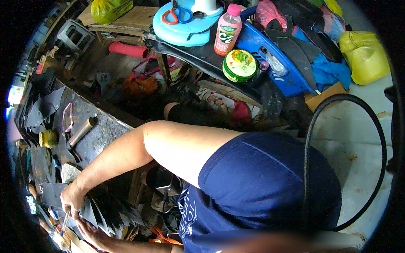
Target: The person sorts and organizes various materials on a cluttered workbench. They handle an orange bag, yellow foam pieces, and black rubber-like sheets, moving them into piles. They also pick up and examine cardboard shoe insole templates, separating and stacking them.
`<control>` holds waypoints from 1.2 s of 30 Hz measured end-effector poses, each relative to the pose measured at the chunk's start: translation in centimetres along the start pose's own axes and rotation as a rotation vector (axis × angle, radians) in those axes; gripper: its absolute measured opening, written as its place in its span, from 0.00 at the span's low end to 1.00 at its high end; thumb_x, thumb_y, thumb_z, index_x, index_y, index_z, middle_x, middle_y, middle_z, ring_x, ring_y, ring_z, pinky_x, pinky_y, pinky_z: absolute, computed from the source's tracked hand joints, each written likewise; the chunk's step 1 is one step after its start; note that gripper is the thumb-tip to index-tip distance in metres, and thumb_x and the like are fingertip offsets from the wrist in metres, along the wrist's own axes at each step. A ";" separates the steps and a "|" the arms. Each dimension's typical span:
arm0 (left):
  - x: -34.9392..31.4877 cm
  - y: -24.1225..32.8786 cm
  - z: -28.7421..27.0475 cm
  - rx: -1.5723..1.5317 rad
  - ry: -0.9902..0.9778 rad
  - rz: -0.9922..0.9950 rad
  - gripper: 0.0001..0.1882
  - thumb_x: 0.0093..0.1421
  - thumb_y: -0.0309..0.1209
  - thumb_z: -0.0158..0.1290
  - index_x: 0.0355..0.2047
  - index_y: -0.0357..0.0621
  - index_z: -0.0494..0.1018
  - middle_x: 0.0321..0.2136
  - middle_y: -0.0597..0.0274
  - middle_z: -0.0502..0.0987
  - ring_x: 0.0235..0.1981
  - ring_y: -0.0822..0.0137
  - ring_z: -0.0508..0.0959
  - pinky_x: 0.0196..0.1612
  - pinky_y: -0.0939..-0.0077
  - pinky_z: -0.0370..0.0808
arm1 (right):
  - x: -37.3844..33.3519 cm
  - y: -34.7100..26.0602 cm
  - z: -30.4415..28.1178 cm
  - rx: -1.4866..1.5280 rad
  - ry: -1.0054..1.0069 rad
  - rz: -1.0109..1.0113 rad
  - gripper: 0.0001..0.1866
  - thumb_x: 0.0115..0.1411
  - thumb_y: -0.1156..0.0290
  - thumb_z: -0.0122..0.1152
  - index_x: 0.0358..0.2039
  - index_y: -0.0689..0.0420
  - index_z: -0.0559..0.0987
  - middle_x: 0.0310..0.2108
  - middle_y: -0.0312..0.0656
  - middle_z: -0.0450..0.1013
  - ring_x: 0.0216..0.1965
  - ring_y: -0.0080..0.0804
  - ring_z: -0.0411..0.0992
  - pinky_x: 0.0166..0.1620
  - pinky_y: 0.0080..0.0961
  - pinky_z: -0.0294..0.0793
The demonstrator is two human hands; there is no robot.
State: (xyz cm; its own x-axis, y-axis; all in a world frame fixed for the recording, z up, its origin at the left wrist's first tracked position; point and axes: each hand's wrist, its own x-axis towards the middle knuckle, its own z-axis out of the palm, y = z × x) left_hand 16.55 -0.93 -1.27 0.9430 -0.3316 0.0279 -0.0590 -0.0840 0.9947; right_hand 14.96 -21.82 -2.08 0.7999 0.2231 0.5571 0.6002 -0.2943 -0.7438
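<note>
On the left side of the view, my right hand (72, 198) is bent down over the workbench, fingers pinched round a thin pale stick-like tool (65, 223), its exact kind too small to tell. Just below it, my left hand (95, 236) reaches in, its fingers stretched out and apart beside a fan of thin black sheets (99, 215). Whether those fingers touch the sheets I cannot tell. A flat dark grey piece (52, 194) lies beyond my right hand, and a grey stone (71, 172) rests close to its wrist.
A hammer (81, 134), a yellow jar (48, 138) and black cut pieces (44, 107) lie on the dark workbench. Farther right stand a pink bottle (228, 29), a green tub (239, 66) and a full blue basket (270, 55). A black cable loop (382, 147) hangs at right.
</note>
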 end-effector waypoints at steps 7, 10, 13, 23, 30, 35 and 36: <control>0.1 -1.6 2.6 0.242 0.090 0.334 0.15 0.63 0.27 0.52 0.46 0.28 0.73 0.46 0.49 0.76 0.47 0.66 0.75 0.56 0.77 0.68 | -1.6 -0.4 -0.9 0.362 0.107 0.118 0.12 0.51 0.58 0.68 0.32 0.52 0.85 0.31 0.34 0.80 0.33 0.21 0.75 0.37 0.24 0.72; 0.6 -2.0 2.0 0.341 0.130 0.372 0.15 0.63 0.29 0.53 0.46 0.28 0.74 0.44 0.52 0.77 0.44 0.68 0.76 0.51 0.79 0.71 | -1.7 -0.8 -1.0 0.517 0.117 0.257 0.13 0.52 0.58 0.67 0.32 0.53 0.85 0.30 0.34 0.80 0.32 0.19 0.75 0.36 0.23 0.72; 1.0 -2.4 1.6 0.389 0.186 0.357 0.17 0.63 0.31 0.54 0.45 0.28 0.74 0.42 0.53 0.78 0.42 0.69 0.76 0.49 0.79 0.72 | -1.5 -0.8 -1.0 0.649 0.150 0.323 0.18 0.51 0.58 0.67 0.39 0.55 0.83 0.35 0.37 0.80 0.36 0.23 0.75 0.40 0.23 0.72; 0.4 -3.3 2.7 0.358 0.285 0.314 0.21 0.62 0.37 0.55 0.46 0.29 0.75 0.43 0.54 0.79 0.43 0.68 0.75 0.51 0.79 0.70 | -0.2 1.0 0.3 -0.113 0.035 -0.011 0.18 0.44 0.61 0.69 0.38 0.45 0.81 0.33 0.36 0.79 0.37 0.32 0.77 0.41 0.32 0.74; 1.9 -3.9 2.1 0.407 0.192 0.342 0.20 0.65 0.38 0.51 0.47 0.32 0.73 0.42 0.53 0.77 0.43 0.65 0.74 0.50 0.76 0.69 | 0.1 -0.1 1.3 -0.304 0.206 -0.051 0.11 0.47 0.64 0.63 0.34 0.44 0.81 0.29 0.38 0.78 0.33 0.40 0.76 0.36 0.37 0.73; 2.2 -4.1 2.5 0.534 0.193 0.487 0.18 0.64 0.38 0.52 0.44 0.33 0.74 0.40 0.54 0.77 0.41 0.64 0.75 0.47 0.74 0.70 | -0.8 -1.4 1.1 -0.552 0.084 -0.034 0.11 0.49 0.58 0.60 0.34 0.39 0.82 0.30 0.37 0.79 0.34 0.40 0.77 0.37 0.40 0.75; 2.1 -4.0 2.6 0.560 0.189 0.513 0.18 0.64 0.38 0.52 0.43 0.33 0.74 0.39 0.54 0.78 0.40 0.64 0.75 0.46 0.74 0.71 | -0.9 -1.5 1.1 -0.588 0.092 -0.032 0.10 0.49 0.60 0.58 0.32 0.42 0.83 0.29 0.38 0.78 0.33 0.41 0.77 0.35 0.40 0.75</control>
State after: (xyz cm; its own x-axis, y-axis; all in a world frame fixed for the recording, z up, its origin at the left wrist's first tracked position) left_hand 17.92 -3.77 -5.46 0.7900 -0.2961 0.5368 -0.6116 -0.4421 0.6562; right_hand 13.29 -20.52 -1.87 0.7624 0.1667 0.6252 0.5036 -0.7597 -0.4115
